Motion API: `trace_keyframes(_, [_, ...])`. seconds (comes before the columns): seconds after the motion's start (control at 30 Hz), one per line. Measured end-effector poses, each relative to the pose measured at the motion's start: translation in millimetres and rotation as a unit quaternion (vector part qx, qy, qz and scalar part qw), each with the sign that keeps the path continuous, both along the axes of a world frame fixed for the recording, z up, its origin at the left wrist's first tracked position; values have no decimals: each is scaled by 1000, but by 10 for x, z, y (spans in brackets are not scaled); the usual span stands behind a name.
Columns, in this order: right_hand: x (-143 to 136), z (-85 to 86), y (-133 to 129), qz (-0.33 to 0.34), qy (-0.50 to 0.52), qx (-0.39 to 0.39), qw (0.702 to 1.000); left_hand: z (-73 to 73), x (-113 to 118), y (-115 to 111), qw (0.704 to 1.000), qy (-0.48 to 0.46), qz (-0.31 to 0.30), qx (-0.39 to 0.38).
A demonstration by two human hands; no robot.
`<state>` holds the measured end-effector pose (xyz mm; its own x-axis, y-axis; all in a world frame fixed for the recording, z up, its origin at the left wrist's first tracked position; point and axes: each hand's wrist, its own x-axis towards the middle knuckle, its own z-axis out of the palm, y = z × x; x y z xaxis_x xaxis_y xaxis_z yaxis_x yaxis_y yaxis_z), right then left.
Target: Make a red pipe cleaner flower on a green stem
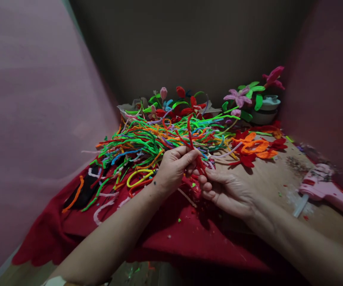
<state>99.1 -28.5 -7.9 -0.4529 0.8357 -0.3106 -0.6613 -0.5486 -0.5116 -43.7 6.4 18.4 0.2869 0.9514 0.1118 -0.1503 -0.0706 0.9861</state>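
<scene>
Pinching the red stems (189,131) between thumb and forefinger, my left hand (174,165) is closed near their middle, seemingly to steady them while their tips stand free toward twelve o'clock. My right hand (231,194) grips their lower part with thumb and bent fingertips, palm turned partly up; I judge that this gives finer control below the left pinch. The stems are between the two hands, above the front of the red cloth (189,242), where I see them against the darker ground.

From my hands, the loose pile (141,137) spreads from ten to twelve o'clock, near enough, I think, for easy picking. The yellow loop (140,171) lies at nine, just beside my left wrist. At two sits the orange flower (253,145) on the brown board (266,186), apart from the tangle, perhaps to protect its petals. Beyond it is the pot (263,117). The glue gun (317,186) lies at three, probably for right-hand reach.
</scene>
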Motion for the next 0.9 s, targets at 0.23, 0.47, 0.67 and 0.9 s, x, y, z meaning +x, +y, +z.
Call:
trace_keyframes(0.23, [-21, 28, 6, -5, -41, 21, 999, 44, 39, -41, 999, 14, 26, 15])
trace_keyframes(0.47, [-22, 16, -12, -35, -95, 78, 992, 85, 28, -62, 998, 60, 13, 12])
trace_keyframes(0.67, [-25, 30, -4, -20, -138, 127, 982, 79, 8, -83, 996, 91, 11, -10])
trace_keyframes(0.9, [-22, 26, -13, -8, -173, 112, 978, -12, 43, -99, 997, 12, -8, -70])
